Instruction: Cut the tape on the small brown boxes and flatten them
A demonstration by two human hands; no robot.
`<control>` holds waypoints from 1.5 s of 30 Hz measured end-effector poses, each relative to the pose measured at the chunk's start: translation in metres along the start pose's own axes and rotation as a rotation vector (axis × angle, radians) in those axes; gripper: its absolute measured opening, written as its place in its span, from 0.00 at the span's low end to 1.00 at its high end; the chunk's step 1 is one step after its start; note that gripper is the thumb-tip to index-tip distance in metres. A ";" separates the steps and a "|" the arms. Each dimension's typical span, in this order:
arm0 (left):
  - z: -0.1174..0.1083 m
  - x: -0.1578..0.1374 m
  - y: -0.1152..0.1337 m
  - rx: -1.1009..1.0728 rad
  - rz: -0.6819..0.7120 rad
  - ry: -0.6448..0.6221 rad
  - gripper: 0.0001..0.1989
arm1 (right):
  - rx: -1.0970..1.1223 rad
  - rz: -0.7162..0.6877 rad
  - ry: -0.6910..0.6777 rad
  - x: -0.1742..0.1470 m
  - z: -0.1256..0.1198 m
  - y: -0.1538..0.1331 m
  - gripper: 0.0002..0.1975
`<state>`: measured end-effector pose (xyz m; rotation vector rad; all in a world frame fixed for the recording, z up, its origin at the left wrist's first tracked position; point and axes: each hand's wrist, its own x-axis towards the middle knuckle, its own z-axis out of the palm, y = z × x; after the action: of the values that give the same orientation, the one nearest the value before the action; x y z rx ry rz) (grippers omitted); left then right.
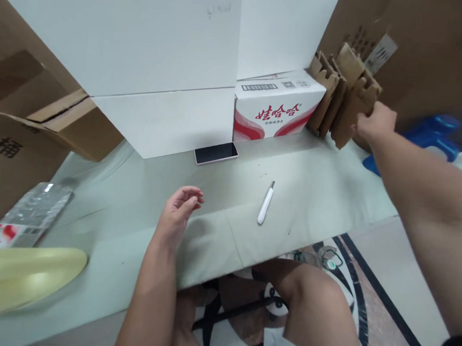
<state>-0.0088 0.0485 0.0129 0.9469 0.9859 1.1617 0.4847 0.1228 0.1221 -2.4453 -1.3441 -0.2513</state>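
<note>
At the back right, my right hand (376,122) is closed on the lower edge of a folded brown corrugated cardboard piece (352,105). More folded cardboard pieces (325,95) stand beside it, against a white box with red print (278,112). My left hand (181,207) hovers over the front of the table, its fingers loosely curled and apart from the thumb, with nothing visible in it. Between the hands lies a white-handled tool with a narrow metal tip (266,203). Behind my left hand, a phone (216,153) lies dark screen up.
Large white panels (165,45) rise behind the pale cloth-covered table (219,225). To the left are an open brown carton (86,124), plastic-wrapped packaging (38,208) and a glossy yellow object (27,274). A blue object (437,136) sits behind my right forearm.
</note>
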 end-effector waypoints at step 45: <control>-0.096 -0.068 0.039 -0.295 0.717 0.615 0.13 | 1.150 -0.795 -0.405 -0.293 0.092 -0.444 0.11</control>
<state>-0.1190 -0.0048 0.0303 0.7226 0.9215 2.2291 -0.0482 0.1479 0.0375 -0.9805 -1.8309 0.6901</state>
